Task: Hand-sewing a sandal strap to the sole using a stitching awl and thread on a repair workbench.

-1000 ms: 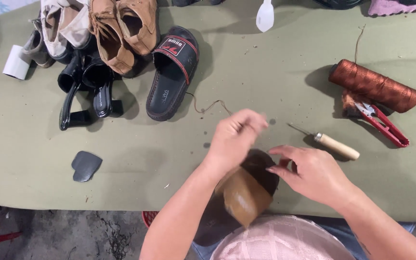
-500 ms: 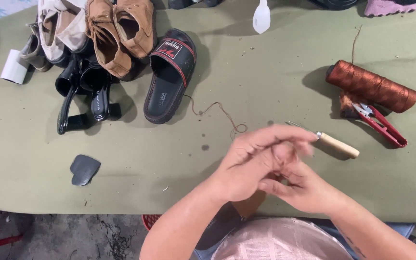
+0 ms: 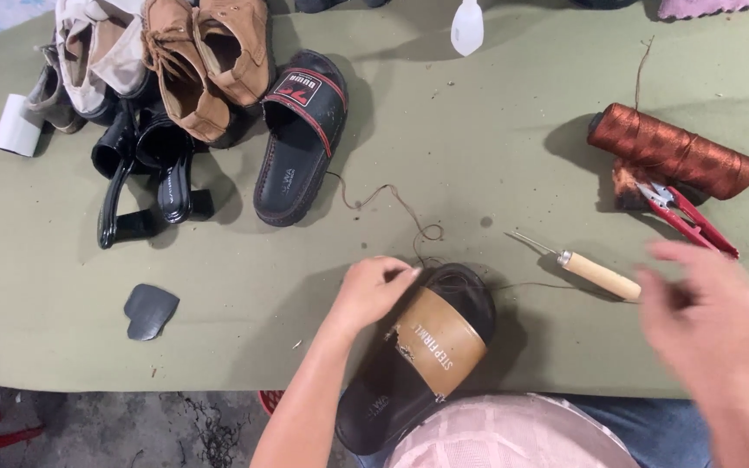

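A black slide sandal [image 3: 392, 399] with a brown strap [image 3: 439, 342] lies at the near edge of the green mat, partly over my lap. My left hand [image 3: 373, 293] grips its toe end beside the strap. A thin brown thread [image 3: 396, 201] loops on the mat above the sandal, and a fine strand runs from the sandal toward the right. Blurred by motion, my right hand [image 3: 711, 325] is out to the right, just past a wooden-handled awl [image 3: 598, 276]. I cannot make out whether its fingers pinch the strand.
A spool of copper-brown thread [image 3: 674, 152] and red snips [image 3: 691, 221] lie at the right. At the back left are a black-and-red slide [image 3: 301, 139], tan shoes [image 3: 205, 65] and black heeled sandals [image 3: 140, 173]. A dark sole patch [image 3: 149, 310] lies near the left.
My right hand has swung from the sandal out to the right, past the awl. My left hand stays on the sandal, whose brown strap now shows fully.
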